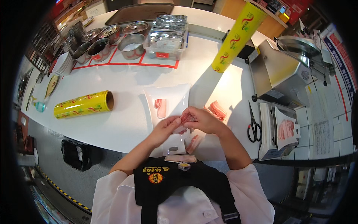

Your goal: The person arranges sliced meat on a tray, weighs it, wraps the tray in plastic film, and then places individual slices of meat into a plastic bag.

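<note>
Both of my hands meet over a white handled plate (179, 92). Between the fingertips of my left hand (166, 128) and my right hand (202, 120) is a slice of raw meat (185, 117), partly hidden by the fingers. One folded slice of pale, fatty meat (160, 108) lies on the plate's left part. A pile of raw meat slices (217, 110) rests on the table just beyond my right hand. Another meat strip (193, 144) lies nearer to me, beside the plate's handle.
A yellow film roll (84, 105) lies left; another (237, 39) stands at the back. Black-handled scissors (254, 128) lie right, beside a scale (267, 131) bearing a plate of meat (286, 130). A meat slicer (279, 67) stands behind them. Steel pots (131, 46) and a foil-filled plastic bin (166, 53) are back left.
</note>
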The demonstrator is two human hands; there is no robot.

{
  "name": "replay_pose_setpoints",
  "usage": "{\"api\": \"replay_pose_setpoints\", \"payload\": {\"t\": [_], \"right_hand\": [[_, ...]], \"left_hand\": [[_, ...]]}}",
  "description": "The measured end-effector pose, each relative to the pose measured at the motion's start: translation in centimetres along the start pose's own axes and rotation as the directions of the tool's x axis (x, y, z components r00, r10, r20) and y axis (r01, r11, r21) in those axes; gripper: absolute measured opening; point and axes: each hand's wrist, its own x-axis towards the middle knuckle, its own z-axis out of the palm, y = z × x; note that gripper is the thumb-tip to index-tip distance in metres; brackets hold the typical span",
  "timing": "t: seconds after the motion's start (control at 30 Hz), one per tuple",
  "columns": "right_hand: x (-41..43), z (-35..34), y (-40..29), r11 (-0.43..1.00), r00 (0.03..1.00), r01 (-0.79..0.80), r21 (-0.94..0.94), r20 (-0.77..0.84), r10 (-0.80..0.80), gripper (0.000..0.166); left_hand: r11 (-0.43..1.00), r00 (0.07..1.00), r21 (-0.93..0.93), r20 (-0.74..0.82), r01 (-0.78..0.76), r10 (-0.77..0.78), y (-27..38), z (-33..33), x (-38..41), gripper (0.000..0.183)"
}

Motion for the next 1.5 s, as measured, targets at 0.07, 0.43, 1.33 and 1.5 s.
{"api": "replay_pose_setpoints", "payload": {"t": [0.07, 0.43, 1.33, 1.5], "right_hand": [[1.1, 1.2, 0.0, 0.979, 1.0, 0.003, -0.205, -0.025, -0.008, 0.031], [3.2, 4.4, 1.1, 0.901, 0.879, 0.164, -0.402, -0.356, -0.318, 0.036], [12.3, 0.5, 6.0, 0.985, 0.965, -0.054, -0.162, -0.263, 0.01, 0.016], [12.7, 0.8, 7.8, 0.832, 0.824, 0.147, -0.535, -0.399, -0.402, 0.017]], "left_hand": [[0.998, 0.999, 0.034, 0.01, 0.049, -0.05, -0.7, 0.0, -1.2, 0.047], [0.85, 0.986, -0.518, -0.166, -0.1, 0.015, -1.5, -0.8, -2.0, 0.035], [0.923, 0.807, -0.266, -0.587, -0.277, 0.073, -2.1, -5.0, 1.5, 0.018], [0.942, 0.806, -0.211, -0.585, -0.261, 0.093, -2.1, -4.8, 1.5, 0.017]]}}
